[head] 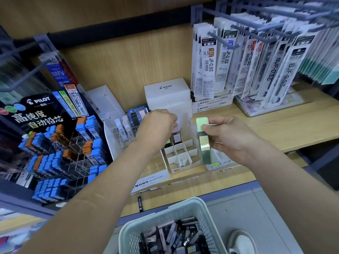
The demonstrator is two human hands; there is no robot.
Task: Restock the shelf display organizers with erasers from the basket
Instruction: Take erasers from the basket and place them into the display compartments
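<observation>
Right hand (229, 136): grips a green eraser stack (204, 140), held upright just right of the organizer (180, 154).
Left hand (157, 125): fingers curled round a pink eraser (176, 124) over the organizer's back row.
Basket (165, 213): in front of the organizer and lower, holding loose erasers (174, 235).

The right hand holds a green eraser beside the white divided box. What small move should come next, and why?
Probably move the right hand left and lower the green eraser into an empty front cell of the divided box. The eraser is held upright at the box's right side, several front cells look empty, and the left hand grips a pink eraser in the back row.
</observation>
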